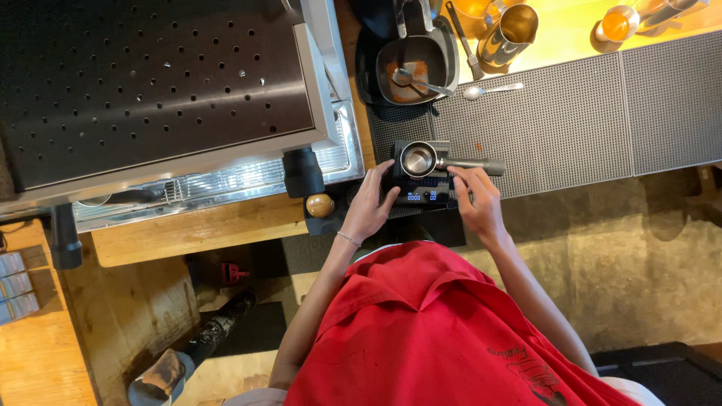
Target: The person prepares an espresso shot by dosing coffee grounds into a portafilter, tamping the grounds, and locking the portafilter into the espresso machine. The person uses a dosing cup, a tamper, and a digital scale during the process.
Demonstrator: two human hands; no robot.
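The scale display digits are too small; hands cover its sides.
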